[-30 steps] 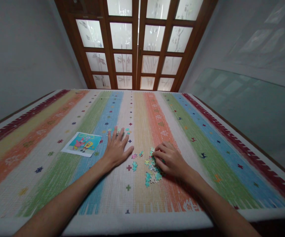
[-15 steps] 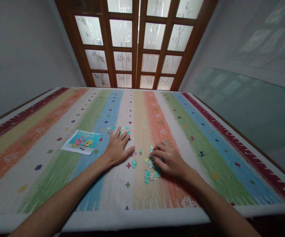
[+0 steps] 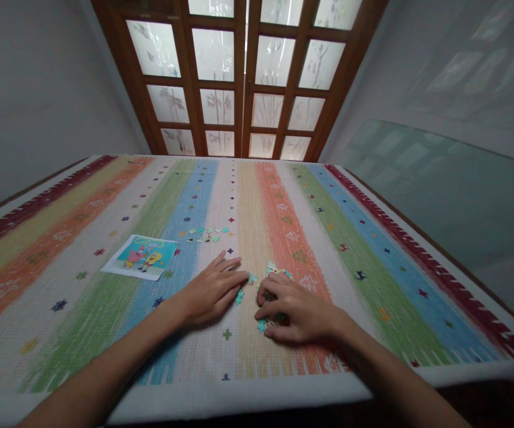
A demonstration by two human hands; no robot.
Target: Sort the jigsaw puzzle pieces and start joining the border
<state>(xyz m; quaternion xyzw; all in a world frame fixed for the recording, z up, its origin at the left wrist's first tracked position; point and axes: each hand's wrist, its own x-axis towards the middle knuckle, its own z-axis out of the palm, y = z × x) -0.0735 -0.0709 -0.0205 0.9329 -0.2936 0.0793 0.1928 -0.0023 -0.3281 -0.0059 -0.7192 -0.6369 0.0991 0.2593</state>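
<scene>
My left hand lies low over the cloth with its fingers stretched out to the right. Its fingertips are at a loose jigsaw piece, and another teal piece lies just under the fingers. My right hand is bent over a small pile of jigsaw pieces, its fingers curled but apart, touching the pile. The hand covers much of that pile; more teal pieces show by its lower fingers. Farther off, several jigsaw pieces lie spread in rough rows.
A printed cartoon picture card lies flat to the left of the spread pieces. The striped tablecloth covers the table up to its white front edge. Wooden doors with glass panes stand beyond the far end.
My left hand has moved back toward me and right, from the spread pieces to the loose ones near the middle. My right hand has shifted slightly left and nearer over the pile, its fingers more spread.
</scene>
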